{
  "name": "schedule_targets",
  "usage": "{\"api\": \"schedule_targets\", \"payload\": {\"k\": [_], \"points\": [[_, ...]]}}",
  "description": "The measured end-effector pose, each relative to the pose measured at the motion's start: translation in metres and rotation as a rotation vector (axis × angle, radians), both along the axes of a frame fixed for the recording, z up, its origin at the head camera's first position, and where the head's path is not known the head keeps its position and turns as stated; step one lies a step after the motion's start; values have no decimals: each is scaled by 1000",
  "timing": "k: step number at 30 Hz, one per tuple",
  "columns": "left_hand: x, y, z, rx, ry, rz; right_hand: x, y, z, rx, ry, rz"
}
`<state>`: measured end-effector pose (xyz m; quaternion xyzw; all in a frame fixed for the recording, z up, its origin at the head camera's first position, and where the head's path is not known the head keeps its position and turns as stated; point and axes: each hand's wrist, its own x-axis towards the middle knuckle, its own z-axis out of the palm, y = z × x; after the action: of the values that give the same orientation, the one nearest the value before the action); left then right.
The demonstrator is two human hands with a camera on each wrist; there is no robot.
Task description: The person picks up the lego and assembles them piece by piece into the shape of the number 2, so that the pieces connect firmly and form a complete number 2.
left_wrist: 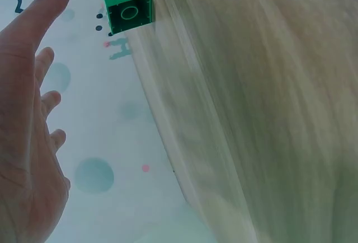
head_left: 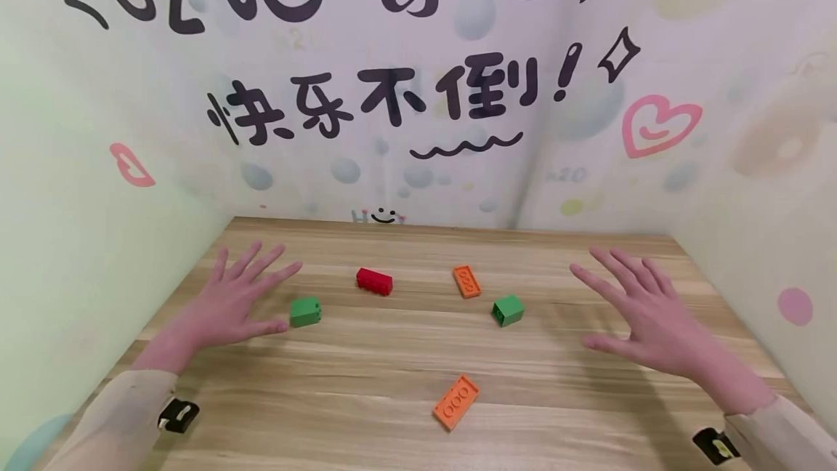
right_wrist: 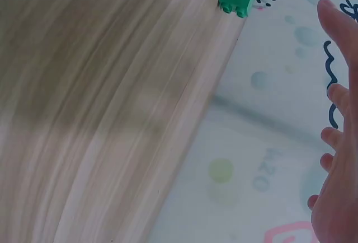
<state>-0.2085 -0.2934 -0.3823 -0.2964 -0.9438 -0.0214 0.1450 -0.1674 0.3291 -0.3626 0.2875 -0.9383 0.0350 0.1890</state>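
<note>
My left hand [head_left: 237, 304] is flat and open, palm down, with the fingers spread and straight and the thumb out to the side. My right hand [head_left: 644, 315] has the same pose, well apart from it. Both hold nothing. My forearms wear pale sleeves [head_left: 114, 420].

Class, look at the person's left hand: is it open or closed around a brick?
Open: the left hand has fingers spread and holds nothing; the green brick lies beside its thumb.
</note>
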Motion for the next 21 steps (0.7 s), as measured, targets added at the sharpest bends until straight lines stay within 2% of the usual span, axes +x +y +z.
{"api": "schedule_targets", "payload": {"k": [14, 21], "points": [[2, 8, -1, 2, -27, 6, 5, -25, 5, 21, 40, 76], [2, 9, -6, -29, -112, 54, 4, -38, 4, 29, 48, 142]]}}
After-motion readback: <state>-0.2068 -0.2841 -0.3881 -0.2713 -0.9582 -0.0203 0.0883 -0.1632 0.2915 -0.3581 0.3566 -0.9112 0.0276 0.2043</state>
